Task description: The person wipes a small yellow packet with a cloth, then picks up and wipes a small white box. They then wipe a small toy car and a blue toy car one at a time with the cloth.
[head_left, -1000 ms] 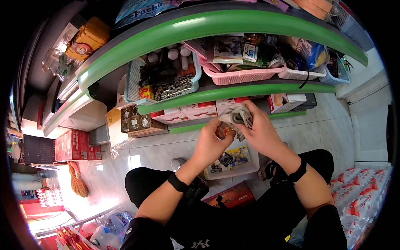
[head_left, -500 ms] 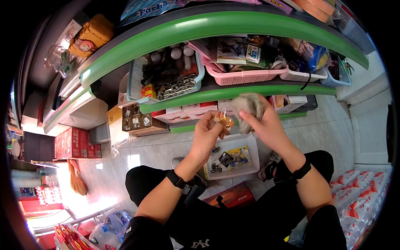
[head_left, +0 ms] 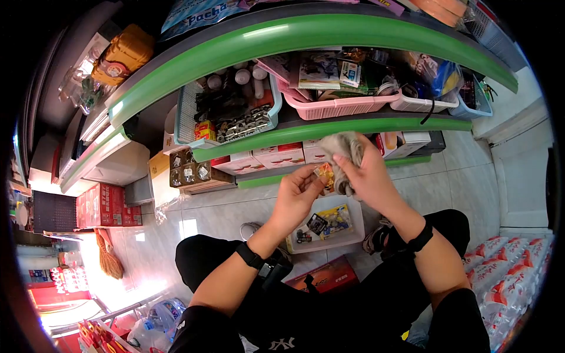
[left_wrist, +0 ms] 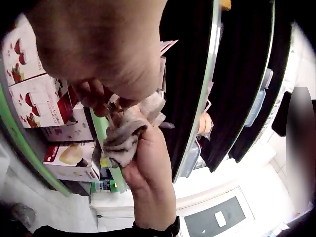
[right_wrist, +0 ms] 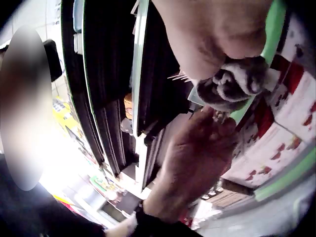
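My left hand (head_left: 305, 189) pinches a small orange-and-clear packet (head_left: 324, 173) in front of the lower green shelf. My right hand (head_left: 360, 167) grips a crumpled grey cloth (head_left: 343, 145) and brings it against the packet. In the left wrist view the grey cloth (left_wrist: 123, 138) is bunched in the right hand just under the left fingers (left_wrist: 96, 96). The right wrist view shows the same cloth (right_wrist: 232, 86) balled in the fingers, with the left hand (right_wrist: 197, 153) just below it.
A white tray (head_left: 353, 238) of small packaged goods lies on the tiled floor between my knees. A red box (head_left: 329, 275) sits in front of it. Baskets, blue (head_left: 188, 112) and pink (head_left: 335, 106), fill the green-edged shelf. Red-and-white boxes (head_left: 276, 156) line the lowest shelf. Packed bottles (head_left: 506, 270) lie at right.
The hands drew apart and lifted half a second ago, and have come back together. The cloth now touches the packet again, a little higher than one second ago.
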`<state>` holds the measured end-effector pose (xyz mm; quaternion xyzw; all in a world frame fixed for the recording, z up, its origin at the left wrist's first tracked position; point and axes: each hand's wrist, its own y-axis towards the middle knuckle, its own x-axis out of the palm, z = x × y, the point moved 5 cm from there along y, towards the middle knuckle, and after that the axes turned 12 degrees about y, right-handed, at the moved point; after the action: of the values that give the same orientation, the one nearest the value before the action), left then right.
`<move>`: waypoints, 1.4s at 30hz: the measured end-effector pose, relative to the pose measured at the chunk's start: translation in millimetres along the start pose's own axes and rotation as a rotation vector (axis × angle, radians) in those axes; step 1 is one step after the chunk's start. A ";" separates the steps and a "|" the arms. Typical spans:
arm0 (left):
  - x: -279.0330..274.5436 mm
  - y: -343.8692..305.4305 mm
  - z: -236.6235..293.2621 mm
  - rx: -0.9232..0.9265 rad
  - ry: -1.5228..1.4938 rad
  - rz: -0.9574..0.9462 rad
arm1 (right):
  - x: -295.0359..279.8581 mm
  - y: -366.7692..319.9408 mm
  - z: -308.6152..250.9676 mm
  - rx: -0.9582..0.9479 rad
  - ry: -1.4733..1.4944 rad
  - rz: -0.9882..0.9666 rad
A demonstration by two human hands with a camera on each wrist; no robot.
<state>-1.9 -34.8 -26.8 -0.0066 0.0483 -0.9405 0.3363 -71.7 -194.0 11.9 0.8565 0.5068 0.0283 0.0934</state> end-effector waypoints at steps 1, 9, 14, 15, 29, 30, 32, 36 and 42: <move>1.7 -0.7 1.6 0.011 -0.024 -0.004 | -2.9 1.9 6.4 0.035 0.100 0.024; 1.3 0.9 2.3 -0.027 -0.151 -0.024 | -16.0 6.7 -29.0 0.077 -0.027 -0.013; 0.4 1.4 -9.6 0.023 -0.036 -0.067 | 11.3 -15.7 -22.3 -0.147 -0.338 -0.220; 1.5 1.2 -10.4 0.016 -0.049 -0.067 | 14.3 -19.1 -20.1 -0.127 -0.439 -0.219; 2.9 1.2 -3.1 -0.068 -0.037 -0.112 | -14.9 4.9 -26.2 -0.027 -0.237 0.015; 1.2 2.2 -4.2 -0.057 -0.026 -0.061 | -13.9 4.7 -30.9 -0.019 -0.208 -0.041; -0.4 4.9 -8.9 -0.039 -0.002 0.040 | -4.6 2.6 -29.6 -0.105 -0.164 -0.182; -4.2 4.2 -13.1 -0.022 0.090 0.037 | 18.3 -16.5 -24.4 -0.216 -0.471 -0.316; 2.7 5.8 -15.2 -0.008 0.073 0.023 | 11.3 -9.9 -17.4 0.021 -0.377 -0.229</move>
<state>-1.0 -39.7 -42.6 0.0269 0.0643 -0.9360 0.3450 -77.2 -177.2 26.6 0.7845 0.5746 -0.1485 0.1799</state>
